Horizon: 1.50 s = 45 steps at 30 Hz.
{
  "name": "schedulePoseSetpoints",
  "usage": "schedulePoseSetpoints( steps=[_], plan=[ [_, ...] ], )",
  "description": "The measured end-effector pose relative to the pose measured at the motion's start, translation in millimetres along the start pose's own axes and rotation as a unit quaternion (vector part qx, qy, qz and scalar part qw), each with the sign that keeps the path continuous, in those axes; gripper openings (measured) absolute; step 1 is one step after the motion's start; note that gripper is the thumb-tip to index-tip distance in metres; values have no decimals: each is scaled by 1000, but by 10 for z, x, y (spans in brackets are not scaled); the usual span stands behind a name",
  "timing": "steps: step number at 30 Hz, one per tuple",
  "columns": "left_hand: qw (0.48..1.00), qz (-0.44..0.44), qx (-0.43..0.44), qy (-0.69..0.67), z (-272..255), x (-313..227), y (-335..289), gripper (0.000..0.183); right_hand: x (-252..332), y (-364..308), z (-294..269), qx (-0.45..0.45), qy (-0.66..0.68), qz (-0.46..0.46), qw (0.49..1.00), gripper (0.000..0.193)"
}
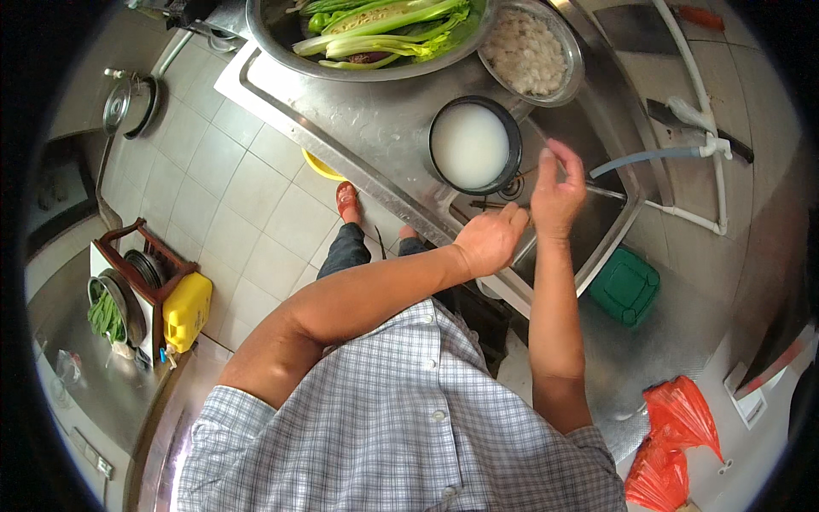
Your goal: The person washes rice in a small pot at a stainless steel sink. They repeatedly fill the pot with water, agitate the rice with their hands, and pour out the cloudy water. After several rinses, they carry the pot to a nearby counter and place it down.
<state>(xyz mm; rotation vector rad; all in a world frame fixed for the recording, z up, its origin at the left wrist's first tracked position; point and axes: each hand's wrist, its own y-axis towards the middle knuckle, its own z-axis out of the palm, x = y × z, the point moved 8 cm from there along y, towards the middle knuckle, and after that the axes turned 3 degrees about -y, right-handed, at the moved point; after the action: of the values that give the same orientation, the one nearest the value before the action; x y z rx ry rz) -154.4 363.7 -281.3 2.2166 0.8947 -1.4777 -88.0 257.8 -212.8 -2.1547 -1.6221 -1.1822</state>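
Note:
Over the near edge of the steel sink (589,247), my left hand (493,241) is closed in a loose fist; whatever its fingers hold is hidden. Just to its right, my right hand (559,194) is raised, its thumb and fingertips drawn close together in a pinch; nothing I can name shows there. Beyond both hands stands a dark round pot (432,145) with cloudy white liquid (469,146) in it. Thin brown sticks (490,205) lie partly hidden between the pot and my left hand.
A large steel basin of green vegetables (384,38) and a bowl of whitish pieces (531,53) stand beyond the pot. A grey hose (644,160) reaches over the sink. Right are a green container (625,286) and red bags (674,435); left, a yellow jug (188,311).

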Motion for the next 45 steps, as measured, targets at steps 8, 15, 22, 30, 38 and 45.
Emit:
schedulePoseSetpoints(
  steps=[8,15,22,30,38,45],
  plan=[
    [983,-40,175,41,307,340,-298,32,275,-158,16,36,-57,-101,993,19],
    [905,-323,-212,-177,-1249,1563,-978,41,668,-1160,477,218,105,-187,952,13],
    [898,-353,-94,-245,-1351,1775,-85,77,304,-1666,1738,296,-125,-220,921,63],
    [856,-429,-11,-288,-1111,1854,98,51,-1002,-1793,475,172,-335,78,923,61],
    [862,-397,-15,-315,-1024,1718,181,22,-1517,-1020,753,-133,600,374,694,54],
    [883,-379,-44,-272,-903,1279,320,39,-1589,-657,633,-181,713,374,564,52]
  ],
)
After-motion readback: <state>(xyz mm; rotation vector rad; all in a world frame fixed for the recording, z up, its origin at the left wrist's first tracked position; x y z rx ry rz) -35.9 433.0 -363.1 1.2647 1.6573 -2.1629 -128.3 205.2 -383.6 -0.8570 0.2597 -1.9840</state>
